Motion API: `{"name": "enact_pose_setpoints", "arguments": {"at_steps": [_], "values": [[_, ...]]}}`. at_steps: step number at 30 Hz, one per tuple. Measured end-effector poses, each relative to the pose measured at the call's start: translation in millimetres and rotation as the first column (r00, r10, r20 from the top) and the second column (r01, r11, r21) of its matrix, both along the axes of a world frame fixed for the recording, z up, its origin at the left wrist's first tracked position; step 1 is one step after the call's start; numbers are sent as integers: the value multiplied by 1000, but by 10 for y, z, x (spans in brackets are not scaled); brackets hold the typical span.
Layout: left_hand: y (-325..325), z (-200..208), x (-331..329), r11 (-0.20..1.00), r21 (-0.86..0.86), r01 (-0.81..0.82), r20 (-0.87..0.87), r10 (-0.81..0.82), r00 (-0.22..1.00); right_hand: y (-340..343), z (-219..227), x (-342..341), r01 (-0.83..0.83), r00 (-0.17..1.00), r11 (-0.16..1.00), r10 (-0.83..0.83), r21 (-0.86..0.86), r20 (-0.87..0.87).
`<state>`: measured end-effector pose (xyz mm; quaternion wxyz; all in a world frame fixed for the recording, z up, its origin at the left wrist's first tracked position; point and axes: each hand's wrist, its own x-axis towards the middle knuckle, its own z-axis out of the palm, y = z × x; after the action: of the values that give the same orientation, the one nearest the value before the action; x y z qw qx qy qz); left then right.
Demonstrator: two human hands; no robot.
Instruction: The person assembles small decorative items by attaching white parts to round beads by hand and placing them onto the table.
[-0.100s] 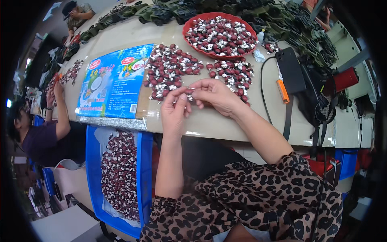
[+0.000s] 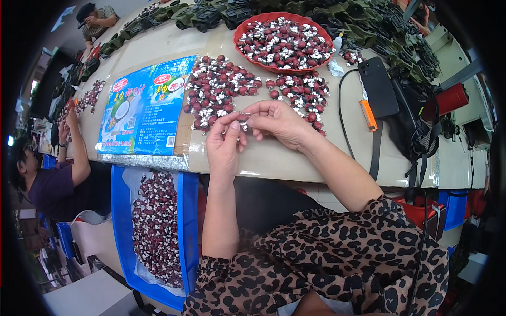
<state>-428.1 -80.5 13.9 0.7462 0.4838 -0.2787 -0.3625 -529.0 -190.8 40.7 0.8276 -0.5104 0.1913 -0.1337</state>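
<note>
Above the near edge of the table, my left hand (image 2: 223, 141) and my right hand (image 2: 278, 124) meet fingertip to fingertip. Both are closed in a pinch on one small dark-red and white piece (image 2: 243, 124), mostly covered by the fingers. Just beyond my left hand spreads a loose pile of similar round red and white pieces (image 2: 215, 87). A second pile (image 2: 304, 96) lies past my right hand. Farther back, a red scalloped basin (image 2: 238, 41) is heaped with the same pieces.
A blue printed cardboard sheet (image 2: 145, 113) lies at left, above a blue crate (image 2: 190, 231) full of pieces. Right are a black phone (image 2: 375, 87), an orange-labelled item (image 2: 368, 116), a cable and a black bag (image 2: 414, 116). Green toy vehicles (image 2: 203, 18) line the back. A co-worker (image 2: 58, 179) sits left.
The whole view has shifted slightly. My left thumb has moved a little along the small piece; both hands keep their pinch on it.
</note>
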Motion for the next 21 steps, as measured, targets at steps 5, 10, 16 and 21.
{"name": "enact_pose_setpoints", "arguments": {"at_steps": [5,10,16,21], "values": [[0,-21,0,997,-74,14,-44,-17,999,0,5,-15,-8,1000,1000,8,16,14],[13,-4,1,996,-91,-7,-14,6,1000,12,8,1,-1,998,1000,0,7,58],[-4,-12,26,994,-91,53,-68,-60,996,-27,5,-10,7,1000,999,-6,-44,24],[10,10,28,999,-35,35,-37,-36,999,-27,55,-10,5,1000,996,-5,-87,-8]]}}
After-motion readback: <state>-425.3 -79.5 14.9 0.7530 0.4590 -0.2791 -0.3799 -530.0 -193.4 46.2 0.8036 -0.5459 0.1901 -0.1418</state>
